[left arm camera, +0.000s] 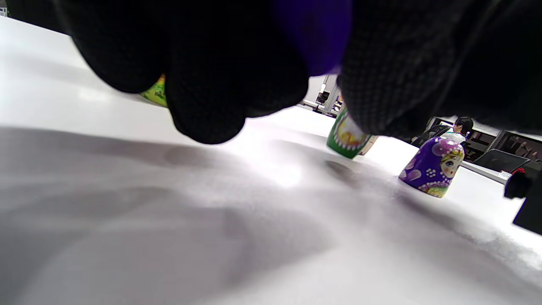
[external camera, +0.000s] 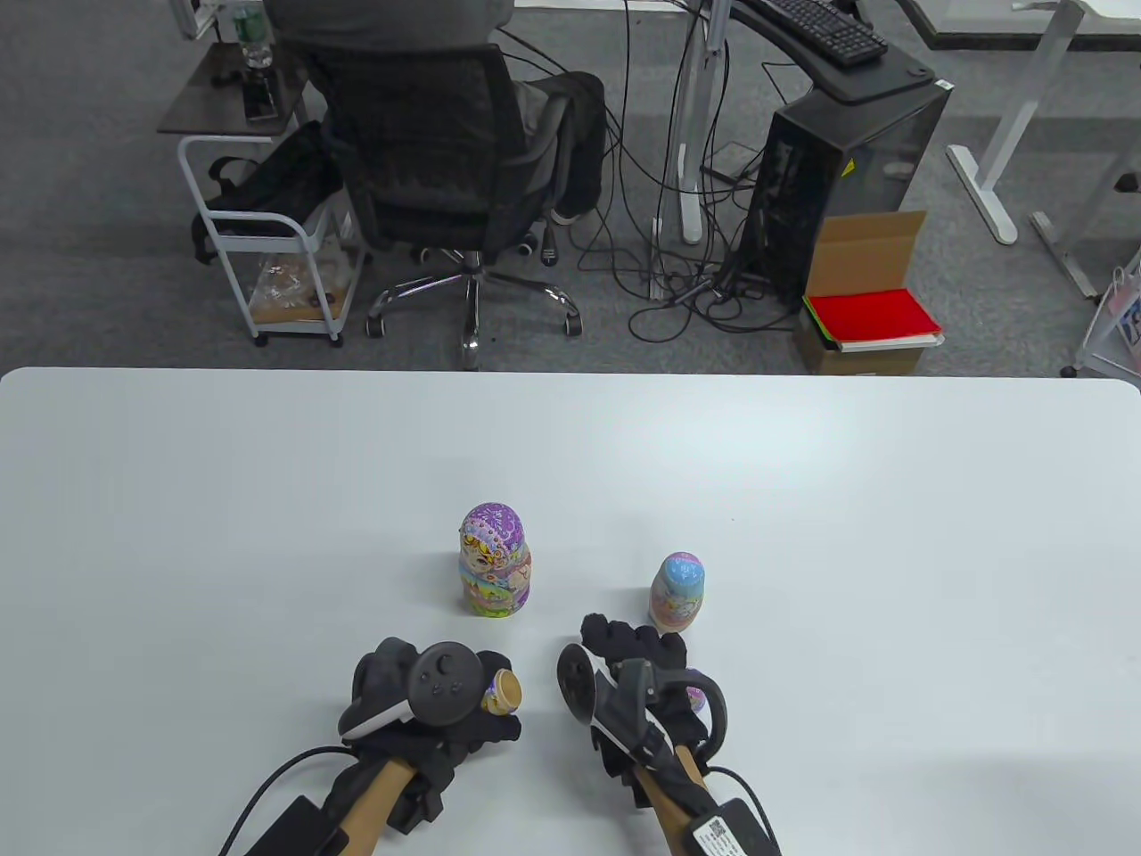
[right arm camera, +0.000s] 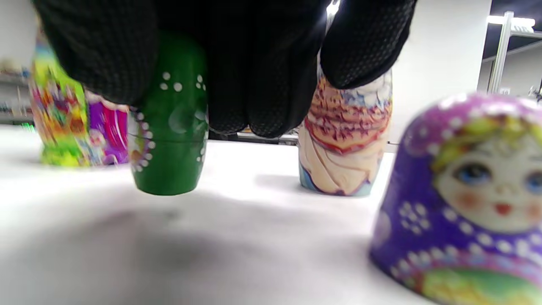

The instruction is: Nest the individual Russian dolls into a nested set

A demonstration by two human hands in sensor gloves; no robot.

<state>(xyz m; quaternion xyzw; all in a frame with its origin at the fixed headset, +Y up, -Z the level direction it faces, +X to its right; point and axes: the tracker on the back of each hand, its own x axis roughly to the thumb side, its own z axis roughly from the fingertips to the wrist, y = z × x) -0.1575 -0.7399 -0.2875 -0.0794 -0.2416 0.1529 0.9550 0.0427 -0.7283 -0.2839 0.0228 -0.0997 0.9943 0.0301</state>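
My left hand [external camera: 486,700] grips a purple doll half [external camera: 506,690] with its wooden opening turned to the right; it shows as a purple patch in the left wrist view [left arm camera: 313,38]. My right hand [external camera: 628,646] holds a small green doll [right arm camera: 169,140] a little above the table; it also shows in the left wrist view [left arm camera: 349,135]. A purple doll top half [right arm camera: 465,203] with a painted face stands on the table by my right hand, also in the table view [external camera: 694,701] and the left wrist view [left arm camera: 432,169].
A large closed doll [external camera: 495,571] with a purple head stands ahead of my left hand. A medium pink and blue doll [external camera: 677,593] stands just beyond my right hand. The white table [external camera: 267,499] stretches to the far edge.
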